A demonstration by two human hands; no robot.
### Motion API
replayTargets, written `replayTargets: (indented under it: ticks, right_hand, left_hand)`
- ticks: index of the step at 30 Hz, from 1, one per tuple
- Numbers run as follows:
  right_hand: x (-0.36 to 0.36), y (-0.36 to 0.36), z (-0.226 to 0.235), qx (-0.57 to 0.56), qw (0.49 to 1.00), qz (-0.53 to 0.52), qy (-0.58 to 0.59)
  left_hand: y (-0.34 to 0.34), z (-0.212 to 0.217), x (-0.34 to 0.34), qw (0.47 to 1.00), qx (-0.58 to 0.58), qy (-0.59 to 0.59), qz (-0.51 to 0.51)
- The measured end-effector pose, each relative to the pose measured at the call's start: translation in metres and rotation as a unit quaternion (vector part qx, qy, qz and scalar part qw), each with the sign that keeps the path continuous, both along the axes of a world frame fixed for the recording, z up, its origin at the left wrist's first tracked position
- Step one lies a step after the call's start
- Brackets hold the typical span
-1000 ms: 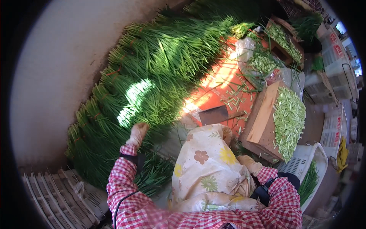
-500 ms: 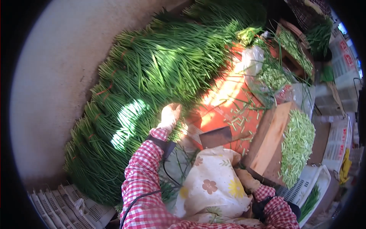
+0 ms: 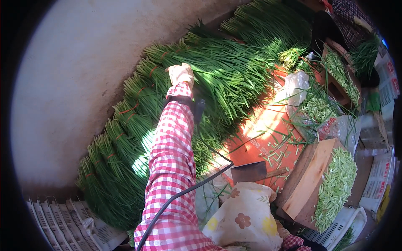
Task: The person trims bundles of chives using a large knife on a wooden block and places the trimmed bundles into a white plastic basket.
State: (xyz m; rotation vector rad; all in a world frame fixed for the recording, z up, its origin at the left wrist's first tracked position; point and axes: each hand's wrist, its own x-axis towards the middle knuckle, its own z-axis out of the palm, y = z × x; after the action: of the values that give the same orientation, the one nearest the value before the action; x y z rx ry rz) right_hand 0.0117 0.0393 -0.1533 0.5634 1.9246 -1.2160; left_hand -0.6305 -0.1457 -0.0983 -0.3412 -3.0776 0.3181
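The left hand (image 3: 181,74), in a pale glove, rests on the bundled green stalks (image 3: 217,79) stacked against the wall (image 3: 83,83). A cleaver (image 3: 249,172) lies on the orange sheet (image 3: 259,134), beside a wooden block (image 3: 310,178) with cut stalk pieces (image 3: 335,186) heaped along its far edge.

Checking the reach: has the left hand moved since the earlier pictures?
Yes. The left hand has gone farther out over the pile of green stalks, away from the cleaver, toward the wall.
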Motion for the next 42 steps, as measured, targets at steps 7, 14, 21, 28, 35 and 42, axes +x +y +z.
replayTargets:
  ticks: [7, 14, 21, 28, 35, 42]
  right_hand:
    - [0.018, 0.016, -0.003, -0.004, 0.997, -0.073, 0.021]
    - [0.032, 0.014, -0.012, 0.093, 0.994, -0.018, -0.046]
    - [0.027, 0.012, -0.014, 0.133, 0.989, 0.030, -0.059]
    - [0.008, 0.019, 0.010, 0.140, 0.988, 0.063, -0.033]
    - [0.032, 0.024, 0.075, 0.198, 0.975, 0.064, 0.071]
    - [-0.021, 0.049, 0.234, 0.205, 0.880, -0.220, 0.367]
  left_hand:
    - [0.001, -0.042, -0.075, 0.825, 0.382, -0.186, 0.372]
    - [0.020, -0.063, -0.085, 0.966, 0.033, -0.248, 0.063]
    - [-0.062, -0.072, -0.026, 0.528, 0.823, -0.050, 0.204]
    - [-0.109, 0.023, 0.101, 0.362, 0.888, -0.284, -0.013]
    - [-0.118, 0.131, 0.212, 0.409, 0.870, -0.236, -0.140]
    - [-0.094, 0.170, 0.312, 0.468, 0.804, -0.272, -0.245]
